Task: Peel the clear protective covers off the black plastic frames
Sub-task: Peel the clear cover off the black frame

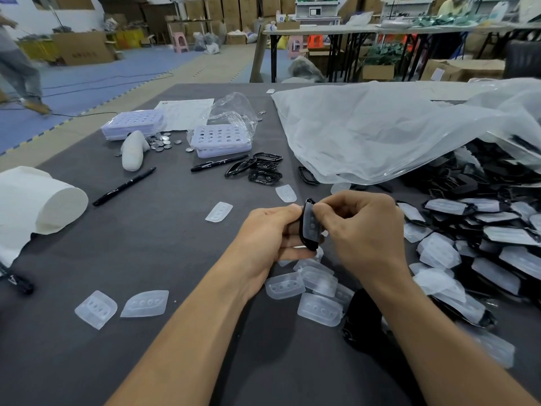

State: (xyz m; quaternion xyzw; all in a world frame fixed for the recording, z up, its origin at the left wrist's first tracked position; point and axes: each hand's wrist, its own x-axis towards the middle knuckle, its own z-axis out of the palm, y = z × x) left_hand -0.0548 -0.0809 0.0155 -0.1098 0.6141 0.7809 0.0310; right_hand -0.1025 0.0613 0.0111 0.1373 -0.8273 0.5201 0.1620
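Above the desk [175, 244] centre, near its front edge: left hand [270, 235] and right hand [363, 230] both pinch one black frame [310, 227], held upright, clear cover still on. Peeled covers [316, 288] lie beneath; unpeeled frames [483, 235] piled toward right edge.

Two bare forearms, no sleeves; both hands [269, 232] [363, 230] ungloved, no rings, watch or wristband

A frame [311, 227] was held between the left hand [272, 235] and right hand [360, 230] above the table [181, 259]. Peeled covers [310, 288] were scattered beneath; unpeeled frames [483, 235] were heaped to the right, bare frames [260, 169] behind.
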